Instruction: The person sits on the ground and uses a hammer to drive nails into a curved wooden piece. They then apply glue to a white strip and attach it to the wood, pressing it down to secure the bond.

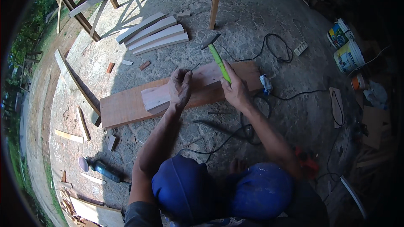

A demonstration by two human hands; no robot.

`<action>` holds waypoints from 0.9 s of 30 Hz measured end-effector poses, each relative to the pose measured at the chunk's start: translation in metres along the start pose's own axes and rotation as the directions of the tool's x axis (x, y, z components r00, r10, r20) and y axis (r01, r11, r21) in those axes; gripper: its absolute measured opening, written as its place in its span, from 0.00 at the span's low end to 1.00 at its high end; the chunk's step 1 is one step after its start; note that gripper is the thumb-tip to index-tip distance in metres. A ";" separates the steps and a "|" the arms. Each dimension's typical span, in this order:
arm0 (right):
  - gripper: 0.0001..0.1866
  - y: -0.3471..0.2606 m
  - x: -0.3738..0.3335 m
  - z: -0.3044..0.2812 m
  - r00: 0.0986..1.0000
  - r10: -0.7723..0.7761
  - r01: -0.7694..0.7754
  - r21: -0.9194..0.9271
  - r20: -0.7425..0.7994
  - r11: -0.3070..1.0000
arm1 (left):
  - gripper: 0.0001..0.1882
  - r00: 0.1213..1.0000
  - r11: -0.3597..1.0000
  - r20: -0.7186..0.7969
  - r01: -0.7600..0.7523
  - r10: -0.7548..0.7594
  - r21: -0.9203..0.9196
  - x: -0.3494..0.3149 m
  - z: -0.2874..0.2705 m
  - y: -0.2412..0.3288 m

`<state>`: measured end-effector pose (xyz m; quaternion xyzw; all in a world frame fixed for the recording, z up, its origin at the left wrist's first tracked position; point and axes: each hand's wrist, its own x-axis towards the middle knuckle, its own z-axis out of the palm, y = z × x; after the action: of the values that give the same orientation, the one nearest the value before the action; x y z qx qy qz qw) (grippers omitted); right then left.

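Note:
My right hand (235, 87) is closed round the bright green handle of a hammer (219, 62), its dark head raised up and to the left. My left hand (180, 86) is pinched shut on a thin dark nail (195, 67) that slants out past the fingertips. Both hands are over a pale pinkish wood block (158, 96), which lies lengthwise on a wider brown plank (122, 108). The left hand partly covers the block, and I cannot tell whether the nail touches it.
Several pale boards (153, 33) lie fanned out beyond the plank, near a wooden frame (214, 6). An angle grinder (103, 170) rests at the lower left. Black cable (235, 134) loops near my knees. Paint buckets (349, 56) and a power strip (300, 48) are at the right.

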<state>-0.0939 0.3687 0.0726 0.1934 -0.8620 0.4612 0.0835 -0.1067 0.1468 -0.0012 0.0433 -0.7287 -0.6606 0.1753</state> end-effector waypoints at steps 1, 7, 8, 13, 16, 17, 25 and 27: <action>0.32 0.003 0.012 0.015 0.999 -0.047 0.047 0.013 0.005 0.999 | 0.07 1.000 1.000 0.002 -0.011 0.011 0.013 -0.002 -0.002 0.000; 0.33 0.037 0.031 0.058 0.986 -0.077 0.088 -0.069 0.150 0.994 | 0.07 0.999 0.998 -0.050 0.004 -0.001 0.060 -0.019 -0.046 0.038; 0.33 0.027 0.029 0.059 0.984 -0.056 0.067 -0.064 0.167 0.996 | 0.06 0.996 0.988 -0.083 0.021 -0.008 0.150 -0.027 -0.068 0.040; 0.32 0.015 0.019 0.062 0.987 -0.057 0.060 -0.017 0.150 0.998 | 0.04 0.997 0.847 0.042 -0.082 0.070 0.526 -0.065 -0.176 0.037; 0.31 0.017 0.021 0.066 0.986 -0.097 0.112 -0.105 0.138 0.988 | 0.04 0.995 0.814 0.078 -0.095 0.061 0.573 -0.070 -0.180 0.039; 0.31 0.016 0.022 0.065 0.983 -0.063 0.085 -0.120 0.172 0.989 | 0.05 0.999 0.839 0.042 -0.045 0.026 0.543 -0.069 -0.179 0.036; 0.29 0.006 0.004 0.062 0.985 -0.101 0.123 -0.158 0.141 0.980 | 0.06 0.997 0.897 0.074 -0.017 -0.017 0.443 -0.075 -0.176 0.020; 0.29 0.007 0.001 0.060 0.983 -0.124 0.140 -0.115 0.135 0.983 | 0.06 0.996 0.906 0.088 -0.045 0.009 0.421 -0.076 -0.176 0.015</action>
<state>-0.0956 0.3220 0.0338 0.2736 -0.8778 0.3869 0.0704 0.0220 0.0038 0.0101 0.0422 -0.8618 -0.4858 0.1400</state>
